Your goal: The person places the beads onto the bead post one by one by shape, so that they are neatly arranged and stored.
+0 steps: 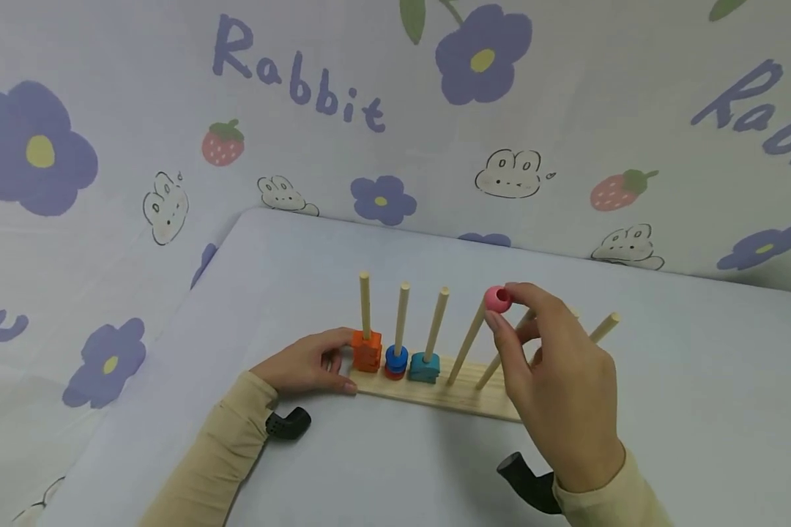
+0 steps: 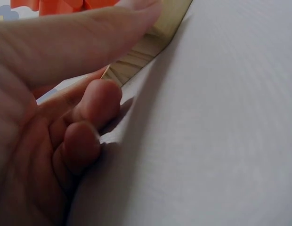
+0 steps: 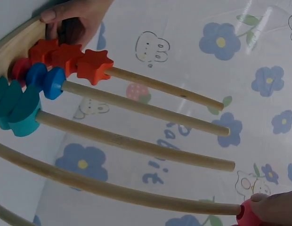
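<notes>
A wooden peg board [image 1: 402, 391] with a row of upright pegs stands on the table. My left hand [image 1: 306, 362] grips its left end, thumb at the front edge. Orange star-shaped beads [image 3: 95, 66] are stacked on the leftmost peg; blue beads [image 3: 52, 83] above a red one [image 3: 20, 71] fill the second. Teal beads [image 3: 26, 110] sit on the third. My right hand [image 1: 567, 388] pinches a pink bead [image 1: 496, 300] between thumb and index finger. In the right wrist view, the bead's hole meets the tip of the fourth peg [image 3: 136, 198]. My right hand hides the board's right end.
White cloth [image 1: 395, 468] covers the table. Behind it hangs a backdrop [image 1: 428, 146] printed with flowers, rabbits and strawberries. Black curved pieces [image 1: 290, 424] protrude by both wrists.
</notes>
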{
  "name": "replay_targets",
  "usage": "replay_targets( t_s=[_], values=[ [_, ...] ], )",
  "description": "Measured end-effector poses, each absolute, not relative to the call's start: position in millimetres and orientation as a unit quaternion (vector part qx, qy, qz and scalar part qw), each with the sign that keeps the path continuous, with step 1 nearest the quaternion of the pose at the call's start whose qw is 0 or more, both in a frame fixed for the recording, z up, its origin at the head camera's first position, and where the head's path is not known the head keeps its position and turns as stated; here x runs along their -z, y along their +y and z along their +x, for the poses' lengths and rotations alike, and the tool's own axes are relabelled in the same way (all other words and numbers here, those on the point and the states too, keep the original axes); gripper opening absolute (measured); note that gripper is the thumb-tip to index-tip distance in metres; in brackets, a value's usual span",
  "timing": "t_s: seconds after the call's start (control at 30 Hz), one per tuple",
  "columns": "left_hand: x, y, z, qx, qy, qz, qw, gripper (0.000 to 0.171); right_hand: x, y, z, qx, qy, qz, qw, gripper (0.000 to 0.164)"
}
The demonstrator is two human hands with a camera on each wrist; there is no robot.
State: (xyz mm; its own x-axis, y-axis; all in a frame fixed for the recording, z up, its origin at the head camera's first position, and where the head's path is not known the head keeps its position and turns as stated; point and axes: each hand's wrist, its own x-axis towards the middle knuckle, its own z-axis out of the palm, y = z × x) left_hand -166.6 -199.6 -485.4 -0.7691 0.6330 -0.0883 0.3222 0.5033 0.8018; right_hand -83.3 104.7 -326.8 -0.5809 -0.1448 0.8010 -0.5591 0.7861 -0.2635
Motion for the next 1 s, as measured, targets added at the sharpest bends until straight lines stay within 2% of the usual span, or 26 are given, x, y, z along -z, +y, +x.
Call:
replay_targets(
  t_s=[0.23, 0.37, 0.57, 0.83, 1.0],
  values=[
    [488, -198, -169, -0.413, 0.845, 0.282, 0.193, 0.058, 325, 104, -85, -0.240, -0.874, 0.206, 0.370, 0.037],
    [488, -200, -168, -0.416, 0.843, 0.282, 0.193, 0.056, 330, 103, -85, -0.214, -0.877, 0.221, 0.369, 0.039],
    [485, -201, -167, -0.418, 0.839, 0.287, 0.196, 0.059, 344, 105, -86, -0.166, -0.881, 0.251, 0.366, 0.031],
    [483, -200, -169, -0.426, 0.838, 0.274, 0.200, 0.058, 361, 108, -88, -0.123, -0.906, 0.280, 0.292, 0.045],
    [482, -198, -168, -0.421, 0.844, 0.261, 0.205, 0.059, 375, 108, -91, -0.078, -0.923, 0.295, 0.236, 0.034]
  ],
)
